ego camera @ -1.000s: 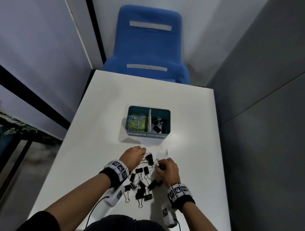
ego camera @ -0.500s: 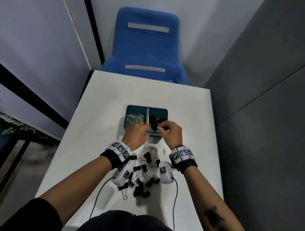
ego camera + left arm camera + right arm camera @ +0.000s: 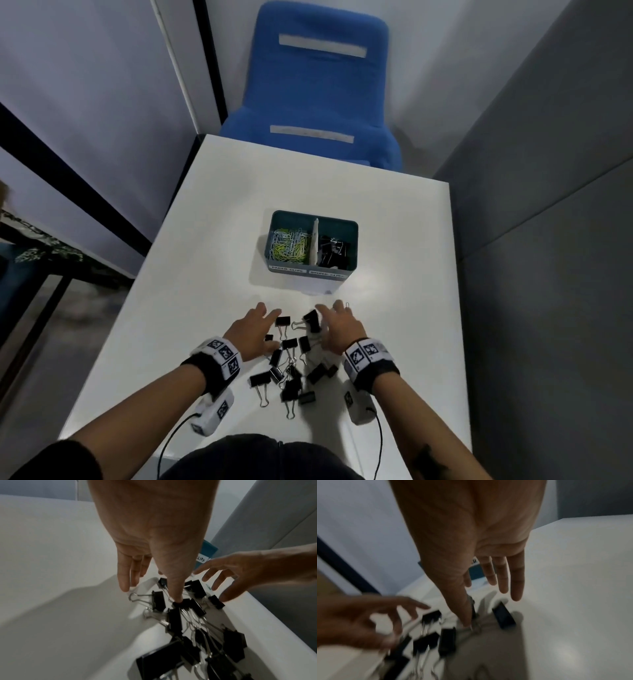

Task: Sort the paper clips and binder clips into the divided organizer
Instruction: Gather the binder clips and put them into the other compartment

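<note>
From the head view, my left hand [image 3: 251, 330] and my right hand [image 3: 339, 329] hover over the scattered binder clips [image 3: 291, 363] on the white table [image 3: 191, 274], all fingers spread and holding nothing. The divided organizer [image 3: 312, 270] sits farther out, well apart from the pile: coloured paper clips [image 3: 291, 244] fill its left compartment, black binder clips its right. One loose paper clip [image 3: 348, 305] lies just beside my right fingertips.

In the left wrist view, my fingers [image 3: 123, 574] hang straight and my thumb comes down onto one black clip [image 3: 181, 601] in the pile; whether it presses or only touches, I cannot tell. The organizer's labelled wall [image 3: 203, 557] shows behind.

The right wrist view is blurred. My right fingers [image 3: 516, 580] are extended and empty, with a black clip [image 3: 504, 616] lying just below them.

I judge these clips light and stiff, their lacquered bodies slippery and their wire handles apt to tangle. I would pinch each by the black body's sides, or by a handle loop, lifting straight up so that neighbours do not drag along. The thin paper clip may need a fingernail under it.
</note>
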Tool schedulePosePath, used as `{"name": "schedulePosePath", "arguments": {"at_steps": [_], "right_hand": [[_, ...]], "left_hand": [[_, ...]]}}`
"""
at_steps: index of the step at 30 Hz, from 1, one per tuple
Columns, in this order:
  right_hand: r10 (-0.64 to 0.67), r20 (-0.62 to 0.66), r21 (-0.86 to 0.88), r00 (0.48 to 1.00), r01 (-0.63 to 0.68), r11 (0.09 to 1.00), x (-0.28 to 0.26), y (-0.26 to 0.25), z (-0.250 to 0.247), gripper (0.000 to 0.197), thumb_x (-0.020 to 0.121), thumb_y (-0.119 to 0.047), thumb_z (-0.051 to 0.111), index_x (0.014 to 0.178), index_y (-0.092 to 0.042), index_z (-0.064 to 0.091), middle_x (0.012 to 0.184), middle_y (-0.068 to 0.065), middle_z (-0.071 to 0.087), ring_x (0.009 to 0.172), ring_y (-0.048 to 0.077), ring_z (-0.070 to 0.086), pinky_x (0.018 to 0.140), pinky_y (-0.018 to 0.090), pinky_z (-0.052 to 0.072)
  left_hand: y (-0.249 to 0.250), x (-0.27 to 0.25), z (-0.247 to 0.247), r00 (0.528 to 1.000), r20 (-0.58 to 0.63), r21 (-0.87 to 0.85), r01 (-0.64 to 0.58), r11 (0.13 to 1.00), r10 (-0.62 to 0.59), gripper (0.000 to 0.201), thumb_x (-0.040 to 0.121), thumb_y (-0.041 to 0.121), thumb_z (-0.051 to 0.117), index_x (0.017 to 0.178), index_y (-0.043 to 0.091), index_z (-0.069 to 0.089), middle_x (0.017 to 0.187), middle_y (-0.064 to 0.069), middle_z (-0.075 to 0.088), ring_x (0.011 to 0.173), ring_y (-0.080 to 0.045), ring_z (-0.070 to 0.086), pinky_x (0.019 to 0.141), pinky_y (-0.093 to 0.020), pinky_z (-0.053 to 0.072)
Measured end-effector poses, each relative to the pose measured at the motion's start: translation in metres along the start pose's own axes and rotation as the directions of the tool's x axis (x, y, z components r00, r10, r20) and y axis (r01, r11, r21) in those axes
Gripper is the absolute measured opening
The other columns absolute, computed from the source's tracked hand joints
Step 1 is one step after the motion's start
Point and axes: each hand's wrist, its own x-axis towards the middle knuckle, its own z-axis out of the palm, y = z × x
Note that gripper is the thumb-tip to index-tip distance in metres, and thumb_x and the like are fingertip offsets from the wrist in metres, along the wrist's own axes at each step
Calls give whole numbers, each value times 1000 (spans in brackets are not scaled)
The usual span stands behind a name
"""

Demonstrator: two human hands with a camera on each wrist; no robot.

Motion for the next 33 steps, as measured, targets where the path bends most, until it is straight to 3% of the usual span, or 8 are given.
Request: {"name": "schedulePosePath", "arguments": {"at_steps": [2,4,9,16,20,23,28,33], "right_hand": [[-3,26,-30,1000,4,1000,-3,-1,15,87,73,-7,67,143,-30,21,139,13,26,125,36,34,84,43,51],[-29,-31,-18,999,28,999,-3,-4,26,86,74,-7,65,143,-31,20,138,14,26,122,37,34,78,43,52],[-64,-149,-25,987,61,998,4,-15,35,55,84,-26,63,132,-25,36,127,14,36,110,35,42,67,42,50],[-67,-236,40,969,79,996,8,-11,40,31,85,-14,60,114,-12,49,109,13,50,94,35,55,58,36,40],[-4,-269,166,963,50,985,6,-3,38,18,80,-17,63,96,-11,58,94,9,57,80,33,60,58,33,41],[71,-315,328,947,39,944,1,3,35,12,75,-14,63,87,-13,64,88,6,61,78,27,59,64,33,46],[93,-338,377,937,44,925,-7,4,21,12,72,-18,66,84,-16,65,86,2,61,73,17,52,63,25,40],[88,-464,373,882,104,922,-5,-2,-36,8,74,-17,64,81,-15,61,81,-1,59,70,17,53,62,26,38]], "left_hand": [[12,4,4,1000,-23,1,-10,1000,10,72,90,47,56,148,23,21,134,-9,31,116,-28,41,82,-38,47],[25,8,7,999,-38,38,-21,999,22,68,91,44,56,147,22,23,134,-10,31,116,-28,41,79,-38,47],[44,17,14,994,-108,32,-8,999,12,49,88,30,62,130,17,40,126,-10,37,108,-29,47,71,-37,47],[38,17,8,987,-159,-141,-32,990,9,16,84,6,56,98,10,48,101,-8,46,84,-33,53,66,-40,45],[34,15,-3,984,-174,-191,-66,979,33,21,77,-3,51,82,17,44,86,-4,49,74,-30,51,69,-42,44],[48,15,-29,961,-272,-186,-111,976,58,16,83,3,55,82,17,48,85,1,52,73,-23,52,68,-39,46],[90,32,-107,849,-517,-220,-259,940,113,8,89,11,64,85,17,58,85,6,61,75,-12,59,67,-23,52],[104,44,-158,807,-574,-184,-292,938,139,14,88,22,65,101,18,61,93,5,63,78,-14,58,66,-30,49]]}}
